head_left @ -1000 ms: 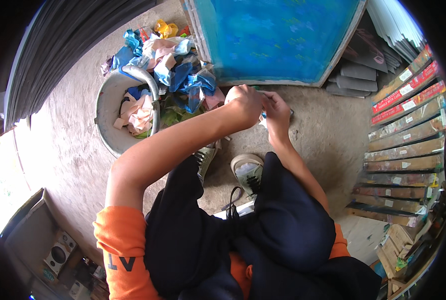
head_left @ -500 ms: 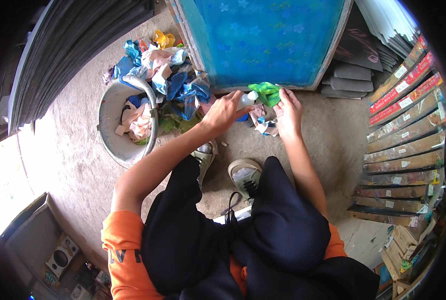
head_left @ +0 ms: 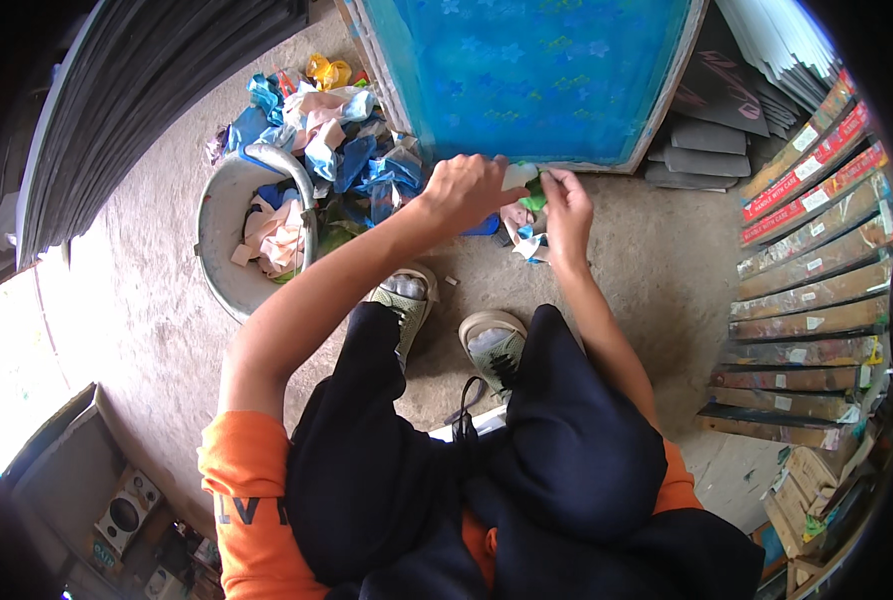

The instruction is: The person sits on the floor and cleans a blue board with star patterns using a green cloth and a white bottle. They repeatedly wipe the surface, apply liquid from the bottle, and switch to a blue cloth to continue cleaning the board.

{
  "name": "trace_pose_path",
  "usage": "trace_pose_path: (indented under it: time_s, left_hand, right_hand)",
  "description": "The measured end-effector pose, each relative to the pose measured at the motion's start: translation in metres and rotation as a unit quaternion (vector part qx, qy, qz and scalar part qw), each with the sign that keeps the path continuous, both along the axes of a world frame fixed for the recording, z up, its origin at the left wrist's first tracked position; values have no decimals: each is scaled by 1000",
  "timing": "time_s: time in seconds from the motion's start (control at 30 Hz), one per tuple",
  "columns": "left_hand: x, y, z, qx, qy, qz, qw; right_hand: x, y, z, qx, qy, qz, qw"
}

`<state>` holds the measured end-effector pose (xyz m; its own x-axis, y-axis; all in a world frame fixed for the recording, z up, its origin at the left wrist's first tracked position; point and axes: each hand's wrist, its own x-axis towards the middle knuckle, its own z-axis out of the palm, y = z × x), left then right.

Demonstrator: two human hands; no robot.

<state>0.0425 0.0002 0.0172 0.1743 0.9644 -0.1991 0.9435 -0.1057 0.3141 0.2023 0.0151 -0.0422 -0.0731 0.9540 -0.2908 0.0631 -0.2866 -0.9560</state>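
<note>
My left hand (head_left: 464,188) is wrapped round a whitish plastic bottle (head_left: 518,176), tilted toward the right; its lower part is hidden by my fingers. My right hand (head_left: 569,215) pinches a crumpled green cloth (head_left: 534,197) right beside the bottle's upper end. Both hands are just in front of the lower edge of a blue framed screen (head_left: 536,85) with a flower pattern, which leans upright. On the floor beneath them lie crumpled pale and blue scraps (head_left: 530,243).
To the left stands a whitish bucket (head_left: 211,235) holding pale cloth scraps (head_left: 274,238). A heap of coloured cloths (head_left: 336,140) lies behind it. Stacked frames (head_left: 811,300) line the right side, with grey sheets (head_left: 704,160) behind. My feet are on the concrete floor (head_left: 656,260).
My left hand has moved right and slightly up with the bottle, turning over it. The green cloth is bunched smaller, and my right hand's fingers have closed in on it.
</note>
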Motion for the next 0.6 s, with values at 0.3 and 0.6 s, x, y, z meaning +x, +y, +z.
trace_pose_path:
  time_s: [0.3,0.6]
  left_hand:
    - [-37,-34,-31,-108,-339,140,924]
    - [-5,-54,-73,-9,-351,174,920]
  right_hand:
    - [48,21,17,-74,215,-91,970]
    - [40,-8,6,-110,204,-78,970]
